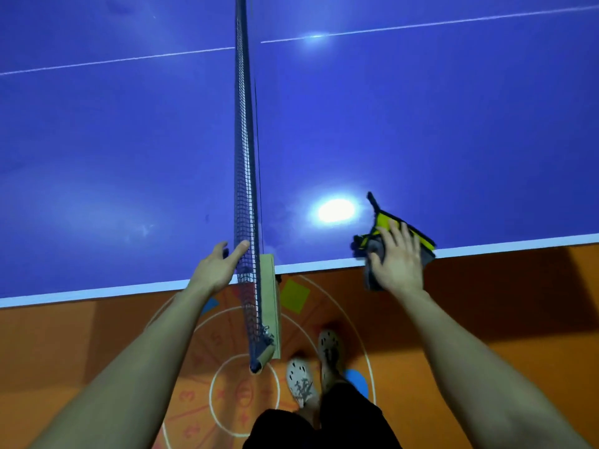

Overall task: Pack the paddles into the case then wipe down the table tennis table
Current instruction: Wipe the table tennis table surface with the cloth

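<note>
— Hands, what are they doing?
— Left hand (216, 266) is open, fingertips at the net (245, 157). Right hand (398, 258) is spread flat, pressing a yellow-and-grey cloth (387, 222).
— Where's the cloth?
— On the table's (437, 124) near edge, right of the net, partly overhanging.

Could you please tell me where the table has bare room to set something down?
The table is bare all along the left of the net, and on the right beyond the cloth. It is crowded only at the near edge: the left hand touches the net, and the right hand rests on the cloth.
</note>
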